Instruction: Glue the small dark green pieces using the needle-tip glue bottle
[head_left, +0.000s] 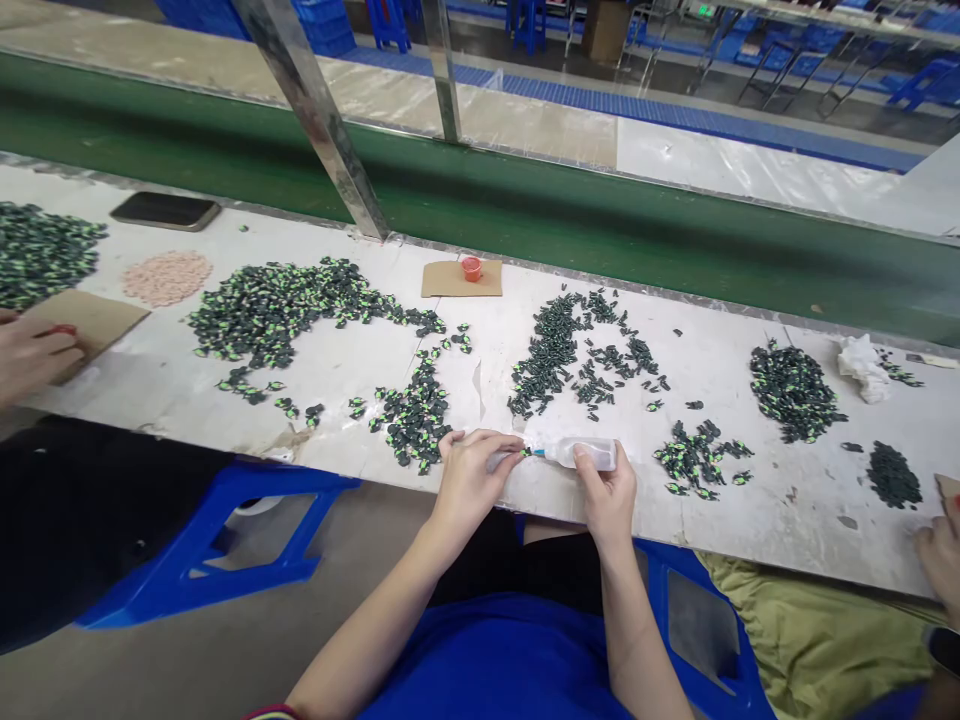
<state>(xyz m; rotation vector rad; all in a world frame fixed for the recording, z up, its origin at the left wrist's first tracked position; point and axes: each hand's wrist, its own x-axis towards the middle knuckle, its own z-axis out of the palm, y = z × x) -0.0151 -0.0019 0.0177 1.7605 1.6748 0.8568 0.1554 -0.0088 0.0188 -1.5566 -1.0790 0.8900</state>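
Observation:
Near the table's front edge, my left hand (472, 465) pinches a small dark-and-green part (526, 452) between thumb and fingers. My right hand (609, 492) is wrapped round a clear squeeze bottle (589, 453) lying on its side, its blue tip pointing left at the part and touching or nearly touching it. Just left of my left hand lies a heap of dark-and-green parts (416, 410). Beyond my hands is a scattered pile of small dark green pieces (547, 350). To the right of my right hand sits a smaller group of dark-and-green parts (694, 455).
A red cap (471, 268) stands on a cardboard piece (439, 280) at the back. A larger heap (277, 305), pink pieces (166, 277) and a phone (165, 210) lie left. Co-workers' hands show at the left (34, 350) and right (941, 560) edges. A metal post (322, 130) rises behind.

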